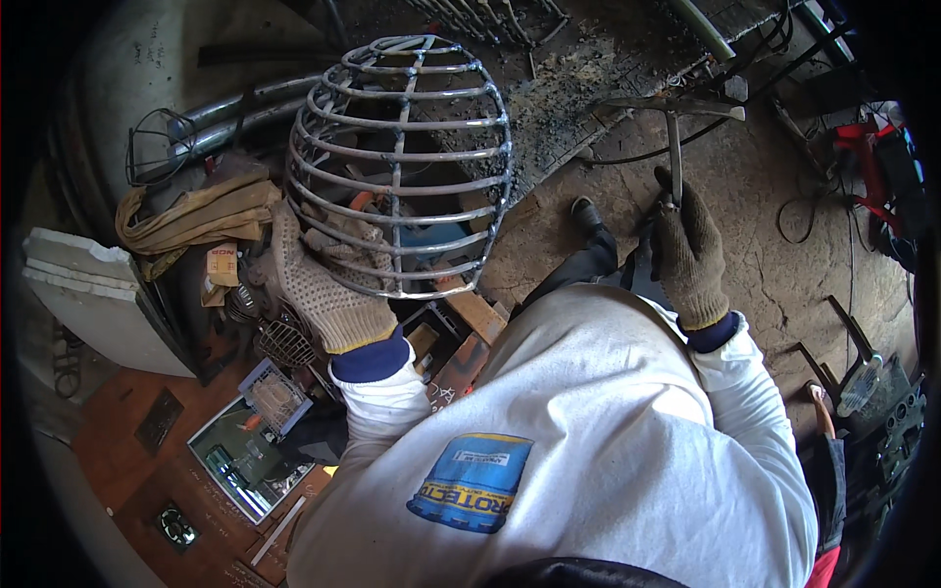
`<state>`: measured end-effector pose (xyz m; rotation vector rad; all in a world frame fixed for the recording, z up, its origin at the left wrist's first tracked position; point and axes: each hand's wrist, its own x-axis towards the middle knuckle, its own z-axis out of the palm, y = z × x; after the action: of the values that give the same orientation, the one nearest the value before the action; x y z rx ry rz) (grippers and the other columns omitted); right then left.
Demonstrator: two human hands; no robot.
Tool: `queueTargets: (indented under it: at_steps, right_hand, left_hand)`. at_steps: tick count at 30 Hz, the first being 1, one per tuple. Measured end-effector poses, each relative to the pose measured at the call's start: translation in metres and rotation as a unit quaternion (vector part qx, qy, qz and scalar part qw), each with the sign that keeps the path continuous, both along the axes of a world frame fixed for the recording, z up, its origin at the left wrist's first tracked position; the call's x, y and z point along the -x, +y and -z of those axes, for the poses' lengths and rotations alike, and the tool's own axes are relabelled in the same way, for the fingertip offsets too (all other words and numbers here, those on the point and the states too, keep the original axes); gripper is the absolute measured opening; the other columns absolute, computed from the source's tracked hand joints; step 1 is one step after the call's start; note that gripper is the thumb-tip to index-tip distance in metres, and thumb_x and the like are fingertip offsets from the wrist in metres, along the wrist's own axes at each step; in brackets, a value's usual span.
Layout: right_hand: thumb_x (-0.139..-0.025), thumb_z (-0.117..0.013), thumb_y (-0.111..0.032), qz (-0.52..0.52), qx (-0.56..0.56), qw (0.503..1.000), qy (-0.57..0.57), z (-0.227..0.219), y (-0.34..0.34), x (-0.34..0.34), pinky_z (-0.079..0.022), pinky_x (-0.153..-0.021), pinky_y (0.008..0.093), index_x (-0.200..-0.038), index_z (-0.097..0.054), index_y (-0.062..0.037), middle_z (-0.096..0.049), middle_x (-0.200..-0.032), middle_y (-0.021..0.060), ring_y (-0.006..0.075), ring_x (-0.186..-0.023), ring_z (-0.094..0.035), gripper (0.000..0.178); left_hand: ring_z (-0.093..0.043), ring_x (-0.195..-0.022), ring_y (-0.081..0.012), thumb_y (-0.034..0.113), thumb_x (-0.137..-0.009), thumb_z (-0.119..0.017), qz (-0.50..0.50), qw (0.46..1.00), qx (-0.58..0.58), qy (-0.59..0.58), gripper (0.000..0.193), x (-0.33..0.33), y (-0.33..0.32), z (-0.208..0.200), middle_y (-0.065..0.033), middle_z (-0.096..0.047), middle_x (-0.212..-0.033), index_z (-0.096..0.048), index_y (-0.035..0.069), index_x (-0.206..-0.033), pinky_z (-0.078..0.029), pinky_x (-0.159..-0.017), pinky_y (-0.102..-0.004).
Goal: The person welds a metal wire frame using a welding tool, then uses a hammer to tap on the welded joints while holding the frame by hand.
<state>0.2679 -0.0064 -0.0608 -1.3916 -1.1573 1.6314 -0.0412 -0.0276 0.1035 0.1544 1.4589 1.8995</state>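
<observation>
A rounded cage of bent, welded metal rods (pixel 397 167) stands upright in front of me, left of the middle. My left hand (pixel 328 294), in a dotted knit glove, is closed on its lower left side. The thumb lies outside the rods, and the other fingers show behind them. On the right, my right hand (pixel 694 260), in a brown knit glove, is wrapped round the lower handle of a chipping hammer (pixel 674 147). The hammer points up, with its long narrow head crosswise at the top, apart from the cage.
A metal worktop (pixel 559 118) with dark crumbs lies beyond the cage. Brown cloth (pixel 201 211), a white foam slab (pixel 83 269) and a brown board (pixel 127 421) are at left. A red tool (pixel 863 171) and cables lie at right, near another person's arm (pixel 821 412).
</observation>
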Motion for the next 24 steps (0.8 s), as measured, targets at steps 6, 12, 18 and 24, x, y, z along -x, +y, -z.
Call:
queueTargets:
  at_steps: [6,12,18,24]
  right_hand:
    - [-0.103,-0.046,-0.011,-0.012,-0.008,1.0,0.008,-0.001,0.002,0.001,-0.04,-0.048,0.0174,-0.141,-0.044,0.0025,-0.057,-0.084,0.0002,0.0036,-0.06,-0.052,0.041]
    - [-0.099,-0.054,-0.015,0.038,0.002,0.999,0.001,-0.002,0.002,0.004,-0.043,-0.056,0.0283,-0.13,-0.058,-0.003,-0.058,-0.07,0.0024,0.0103,-0.061,-0.053,0.033]
    - [-0.099,-0.055,-0.015,0.034,-0.025,0.999,-0.016,-0.002,0.003,0.006,-0.044,-0.057,0.0294,-0.126,-0.06,-0.0014,-0.059,-0.072,0.004,0.0117,-0.063,-0.055,0.03]
    - [-0.099,-0.056,-0.015,0.045,-0.005,0.999,-0.006,0.002,0.001,0.005,-0.046,-0.058,0.0293,-0.122,-0.06,-0.0001,-0.061,-0.074,0.0052,0.0121,-0.063,-0.056,0.028]
  left_hand:
    - [-0.071,-0.07,-0.0171,0.031,-0.092,-0.065,-0.032,0.998,0.045,-0.007,0.024,-0.004,0.006,-0.002,-0.0049,-0.073,-0.091,-0.068,0.01,-0.104,-0.061,-0.053,-0.0304]
    - [-0.071,-0.072,-0.0167,0.031,-0.09,-0.068,-0.015,0.999,0.045,-0.018,0.023,0.006,0.004,0.006,-0.0039,-0.073,-0.09,-0.069,0.011,-0.102,-0.062,-0.058,-0.0301]
    - [-0.073,-0.07,-0.0234,0.029,-0.097,-0.059,-0.012,0.998,-0.002,-0.065,0.024,0.009,0.005,0.009,-0.0111,-0.074,-0.093,-0.069,0.008,-0.102,-0.064,-0.058,-0.037]
    - [-0.069,-0.068,-0.018,0.03,-0.095,-0.062,-0.01,0.999,0.003,-0.049,0.02,0.007,0.006,0.019,-0.0033,-0.072,-0.086,-0.068,0.012,-0.101,-0.061,-0.06,-0.0329]
